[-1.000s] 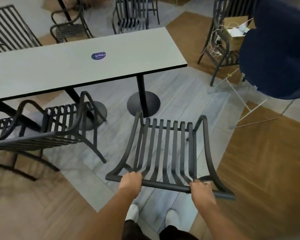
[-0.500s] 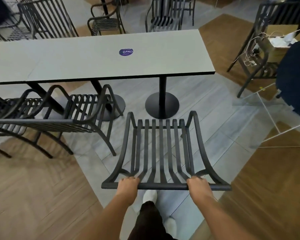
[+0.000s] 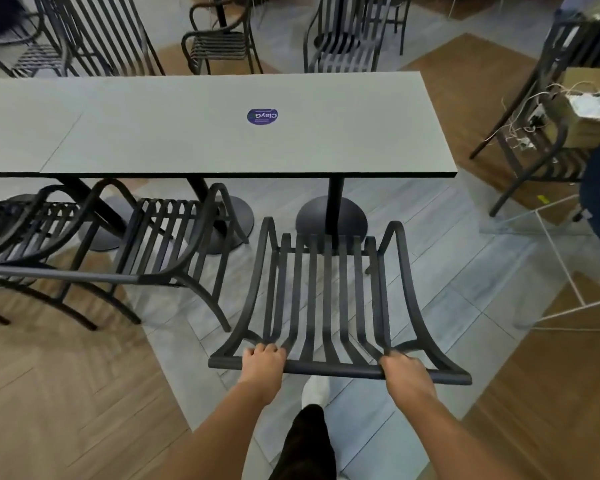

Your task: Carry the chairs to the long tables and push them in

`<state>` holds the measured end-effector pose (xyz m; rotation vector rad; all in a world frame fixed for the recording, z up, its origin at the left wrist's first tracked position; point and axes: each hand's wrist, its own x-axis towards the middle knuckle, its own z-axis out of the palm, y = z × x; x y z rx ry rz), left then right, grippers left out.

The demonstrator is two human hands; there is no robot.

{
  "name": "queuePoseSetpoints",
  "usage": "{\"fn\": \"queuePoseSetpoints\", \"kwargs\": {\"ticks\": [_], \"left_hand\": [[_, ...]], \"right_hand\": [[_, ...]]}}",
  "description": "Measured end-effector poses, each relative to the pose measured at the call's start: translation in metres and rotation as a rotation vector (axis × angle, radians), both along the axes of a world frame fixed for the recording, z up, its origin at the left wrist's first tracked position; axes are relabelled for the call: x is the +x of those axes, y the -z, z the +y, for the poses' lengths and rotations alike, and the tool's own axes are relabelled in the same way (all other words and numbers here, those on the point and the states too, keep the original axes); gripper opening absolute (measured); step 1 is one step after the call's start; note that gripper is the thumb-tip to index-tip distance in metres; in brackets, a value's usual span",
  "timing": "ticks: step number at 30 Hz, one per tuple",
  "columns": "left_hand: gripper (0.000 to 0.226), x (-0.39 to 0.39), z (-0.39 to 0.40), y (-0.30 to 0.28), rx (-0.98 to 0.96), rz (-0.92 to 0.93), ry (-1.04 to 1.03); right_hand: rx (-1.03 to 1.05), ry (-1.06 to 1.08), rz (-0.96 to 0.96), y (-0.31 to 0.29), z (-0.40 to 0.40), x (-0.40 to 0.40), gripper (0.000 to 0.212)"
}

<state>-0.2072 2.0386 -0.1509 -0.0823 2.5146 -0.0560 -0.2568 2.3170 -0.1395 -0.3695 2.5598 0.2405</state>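
Low in the centre of the frame, the left hand (image 3: 263,362) and right hand (image 3: 404,373) both curl around the top rail of a black slatted chair (image 3: 326,299), gripping it. The chair sits just below the near edge of the long grey counter (image 3: 187,140), facing its round pedestal base (image 3: 331,218). To the left, another black chair (image 3: 167,244) stands partly under the counter.

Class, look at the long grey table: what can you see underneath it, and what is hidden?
Under the long grey table stand black round pedestal bases. The seat fronts of two black slatted chairs reach its near edge. Its top covers whatever lies farther beneath.
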Motion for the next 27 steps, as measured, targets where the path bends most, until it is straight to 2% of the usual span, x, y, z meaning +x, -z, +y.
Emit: {"fn": "queuePoseSetpoints", "kwargs": {"ticks": [9, 27], "left_hand": [[0.051, -0.082, -0.016, 0.002, 0.043, 0.005, -0.042], [0.056, -0.187, -0.031, 0.0, 0.062, -0.008, -0.049]], "right_hand": [[-0.007, 0.024, 0.028, 0.004, -0.015, -0.083, 0.033], [0.001, 0.002, 0.047, 0.017, -0.027, -0.188, 0.038]]}}
